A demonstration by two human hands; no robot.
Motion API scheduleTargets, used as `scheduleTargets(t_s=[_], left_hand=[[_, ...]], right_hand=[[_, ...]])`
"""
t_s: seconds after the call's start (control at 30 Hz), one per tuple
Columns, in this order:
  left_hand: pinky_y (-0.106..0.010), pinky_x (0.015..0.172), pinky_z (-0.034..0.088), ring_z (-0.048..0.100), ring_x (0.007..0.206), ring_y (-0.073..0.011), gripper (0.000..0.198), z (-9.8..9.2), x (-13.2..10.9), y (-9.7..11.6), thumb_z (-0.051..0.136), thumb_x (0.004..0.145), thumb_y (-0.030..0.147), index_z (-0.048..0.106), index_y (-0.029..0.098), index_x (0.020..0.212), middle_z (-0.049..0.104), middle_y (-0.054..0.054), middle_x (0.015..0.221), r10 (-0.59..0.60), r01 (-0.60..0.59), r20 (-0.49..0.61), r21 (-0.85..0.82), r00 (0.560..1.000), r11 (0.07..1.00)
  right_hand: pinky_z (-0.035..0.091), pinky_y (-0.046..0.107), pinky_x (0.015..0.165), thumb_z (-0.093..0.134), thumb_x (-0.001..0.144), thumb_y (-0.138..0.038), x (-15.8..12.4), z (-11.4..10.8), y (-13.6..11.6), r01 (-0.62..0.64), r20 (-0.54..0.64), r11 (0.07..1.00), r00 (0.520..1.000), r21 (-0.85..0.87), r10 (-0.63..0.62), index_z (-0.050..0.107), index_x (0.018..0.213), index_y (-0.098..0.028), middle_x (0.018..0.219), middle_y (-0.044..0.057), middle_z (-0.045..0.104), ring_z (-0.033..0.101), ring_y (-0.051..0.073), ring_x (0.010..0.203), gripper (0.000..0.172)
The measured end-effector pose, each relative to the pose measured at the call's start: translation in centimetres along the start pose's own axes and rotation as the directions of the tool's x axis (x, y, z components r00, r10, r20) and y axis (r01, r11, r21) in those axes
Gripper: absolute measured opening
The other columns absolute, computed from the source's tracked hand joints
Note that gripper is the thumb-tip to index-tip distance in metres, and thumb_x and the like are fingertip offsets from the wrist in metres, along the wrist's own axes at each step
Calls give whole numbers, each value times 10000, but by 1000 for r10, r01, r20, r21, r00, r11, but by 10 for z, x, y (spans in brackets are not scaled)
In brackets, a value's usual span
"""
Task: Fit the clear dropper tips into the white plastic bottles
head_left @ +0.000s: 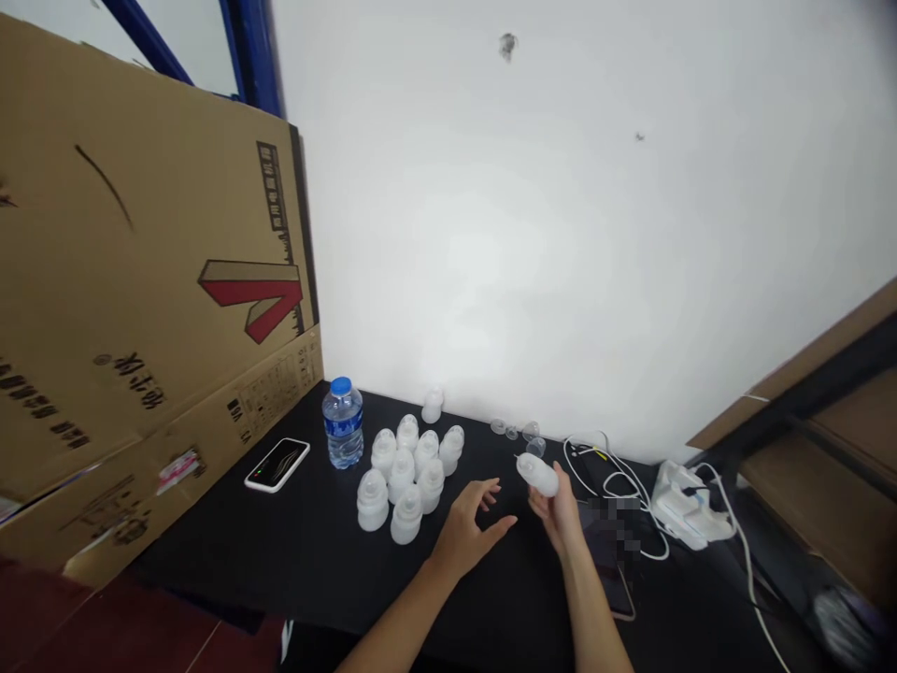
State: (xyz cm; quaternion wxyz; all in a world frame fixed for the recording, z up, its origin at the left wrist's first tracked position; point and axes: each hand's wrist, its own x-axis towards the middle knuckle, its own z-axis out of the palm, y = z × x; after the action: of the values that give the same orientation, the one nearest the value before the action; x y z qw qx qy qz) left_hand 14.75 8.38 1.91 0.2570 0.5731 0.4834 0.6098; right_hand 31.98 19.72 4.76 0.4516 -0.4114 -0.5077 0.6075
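Note:
My right hand (559, 509) is closed around a small white bottle (538, 475), which tilts with its narrow top toward the upper left. To its left, my left hand (471, 531) hovers over the black table (497, 598), fingers and thumb spread, holding nothing. Several similar white bottles (402, 475) with clear caps stand upright in a cluster left of my left hand. One more white bottle (433, 406) stands apart near the wall. Small clear plastic pieces (531, 431) lie behind the held bottle.
A water bottle (343, 425) with a blue cap and a phone (277, 465) are on the left, beside large cardboard (161, 234). On the right are a tablet (608, 561), white cables (631, 486) and a white device (690, 505). A white wall (476, 206) stands behind.

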Motion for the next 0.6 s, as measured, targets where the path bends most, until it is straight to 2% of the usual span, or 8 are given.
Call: scheduleTargets(t_s=[0.13, 0.2, 0.27, 0.33, 0.4, 0.47, 0.53, 0.6], left_hand=[[-463, 1012, 584, 694, 1188, -303, 479, -1, -1, 1, 754, 970, 450, 654, 266, 1402, 717, -114, 1299, 24, -25, 17, 32, 1000, 999], [-480, 1067, 555, 693, 1212, -309, 393, -3, -1, 3, 693, 1013, 443, 672, 251, 1355, 724, -119, 1282, -8, 8, 9, 23, 1000, 1000], [-472, 1084, 542, 703, 1211, -305, 371, -3, -1, 5, 653, 1038, 434, 662, 239, 1354, 734, -121, 1280, -56, 56, 8, -4, 998, 998], [-454, 1066, 547, 715, 1192, -303, 380, -4, 0, 7, 658, 1032, 447, 660, 233, 1347, 748, -116, 1259, -101, 101, 0, -21, 995, 995], [-447, 1046, 552, 726, 1160, -305, 368, -3, 0, 7, 679, 1013, 462, 682, 233, 1300, 760, -106, 1218, -127, 127, -18, -12, 992, 992], [-451, 1036, 555, 729, 1145, -312, 365, -3, 0, 7, 702, 992, 468, 698, 240, 1277, 764, -102, 1206, -134, 134, -35, 8, 990, 991], [-460, 1046, 552, 726, 1160, -321, 378, -3, 1, 7, 724, 973, 464, 699, 252, 1285, 764, -102, 1227, -137, 138, -55, 24, 989, 990], [-465, 1046, 553, 725, 1168, -331, 393, -4, 1, 7, 745, 955, 462, 696, 258, 1288, 764, -104, 1239, -142, 146, -88, 36, 986, 989]], right_hand=[[262, 221, 355, 449, 938, -833, -20, 20, 10, -116, 46, 988, 992, -100, 121, 588, 779, -241, 504, -28, 542, 353, 106, 336, 629], [286, 229, 369, 460, 964, -767, -25, 24, 18, -95, 141, 949, 980, -301, 143, 611, 746, -230, 480, -36, 514, 370, 118, 347, 599], [405, 252, 451, 583, 945, -615, -21, 20, 20, 87, 181, 841, 983, -534, 14, 646, 747, -223, 566, -20, 593, 499, 147, 436, 444], [537, 309, 643, 614, 924, -468, -7, 12, 15, 219, 88, 653, 970, -725, -228, 675, 775, -227, 713, 20, 687, 652, 207, 645, 290], [569, 391, 864, 560, 946, -360, 14, 2, 7, 185, -39, 550, 928, -815, -370, 733, 983, -216, 925, 91, 747, 722, 278, 905, 228], [527, 442, 1006, 540, 952, -279, 35, -4, 0, 136, -111, 462, 878, -876, -467, 713, 1250, -189, 1240, 179, 707, 671, 332, 1168, 356], [474, 484, 1082, 592, 936, -246, 50, -5, -1, 88, -103, 338, 854, -937, -509, 673, 1368, -166, 1423, 227, 621, 598, 372, 1280, 448], [462, 496, 1079, 646, 924, -255, 56, -3, 4, 68, -97, 304, 862, -950, -497, 685, 1342, -164, 1418, 237, 624, 585, 386, 1268, 429]])
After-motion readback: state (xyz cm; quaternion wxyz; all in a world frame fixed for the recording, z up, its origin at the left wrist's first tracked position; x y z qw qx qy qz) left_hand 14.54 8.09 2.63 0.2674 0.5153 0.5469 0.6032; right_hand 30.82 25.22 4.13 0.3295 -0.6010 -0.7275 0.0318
